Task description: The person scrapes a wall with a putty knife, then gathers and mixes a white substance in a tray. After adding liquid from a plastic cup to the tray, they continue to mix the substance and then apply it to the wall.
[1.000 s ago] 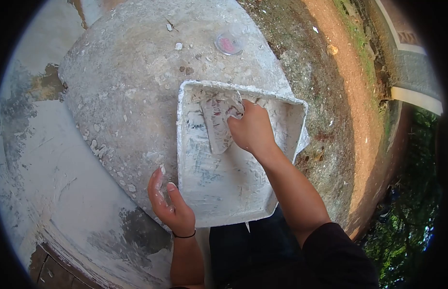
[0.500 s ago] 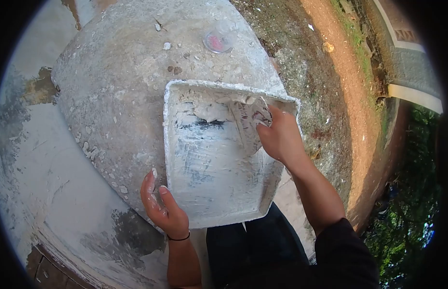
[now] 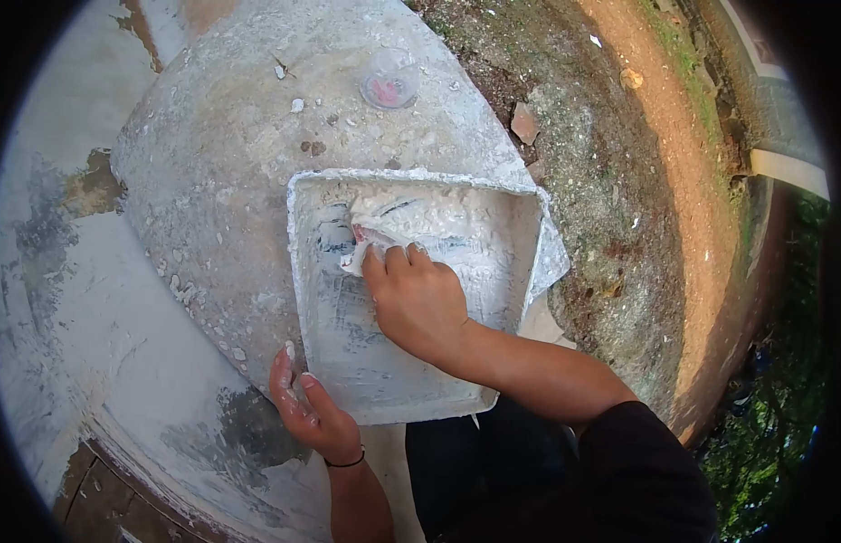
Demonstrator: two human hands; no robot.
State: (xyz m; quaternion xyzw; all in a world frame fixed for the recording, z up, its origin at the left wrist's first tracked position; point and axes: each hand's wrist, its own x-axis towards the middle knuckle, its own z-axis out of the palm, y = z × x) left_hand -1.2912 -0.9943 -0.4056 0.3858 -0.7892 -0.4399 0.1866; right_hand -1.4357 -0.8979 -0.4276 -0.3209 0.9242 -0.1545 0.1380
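Note:
A white-coated rectangular tray (image 3: 398,398) lies on a pale, spattered slab, with wet white paste (image 3: 438,213) smeared mostly along its far side. Inside it, my right hand (image 3: 418,299) grips a paste-covered scraper (image 3: 359,249), whose shape is partly hidden by fingers and paste. My left hand (image 3: 312,407) is beside the tray's lower left corner, fingers apart and curved upward, with white smears on them and nothing held.
The spattered slab (image 3: 212,181) spreads beyond the tray and carries a clear round plastic container (image 3: 389,89) and dried flakes. Mossy ground (image 3: 574,136) and an orange dirt strip (image 3: 660,181) lie on the right.
My right hand has swept the scraper leftward across the tray, and paste now lies along the far side. The tray appears slightly shifted left in view. My left hand stays open beside it.

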